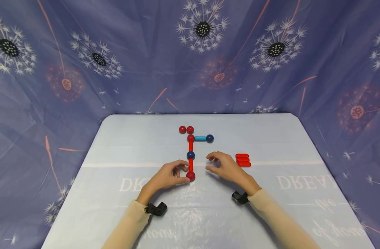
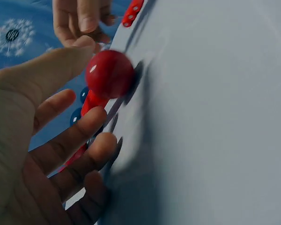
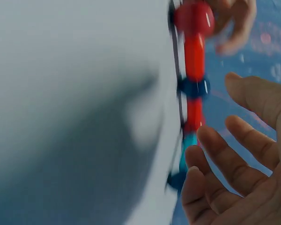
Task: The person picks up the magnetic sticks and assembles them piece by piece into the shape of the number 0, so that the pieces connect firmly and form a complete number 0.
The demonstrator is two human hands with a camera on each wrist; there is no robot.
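Observation:
A magnetic ball-and-rod chain lies on the table. From its near red ball [image 1: 191, 176], a red rod [image 1: 191, 166] runs to a blue ball [image 1: 191, 155], and another red rod [image 1: 191, 146] to a far red ball [image 1: 191, 138]. A light-blue rod [image 1: 200, 138] branches right to a dark-blue ball [image 1: 210, 138]. My left hand [image 1: 168, 175] is at the chain's left, thumb tip by the near ball, fingers loosely bent; in the left wrist view the fingers stand apart from that ball [image 2: 109, 74]. My right hand [image 1: 223, 166] hovers right of the chain, holding nothing, fingers spread.
Two loose red balls [image 1: 183, 129] sit side by side just beyond the chain. To the right of my right hand lie three red rods [image 1: 243, 160] in a stack-like row. A patterned purple cloth [image 1: 140, 62] surrounds the white table [image 1: 115, 138].

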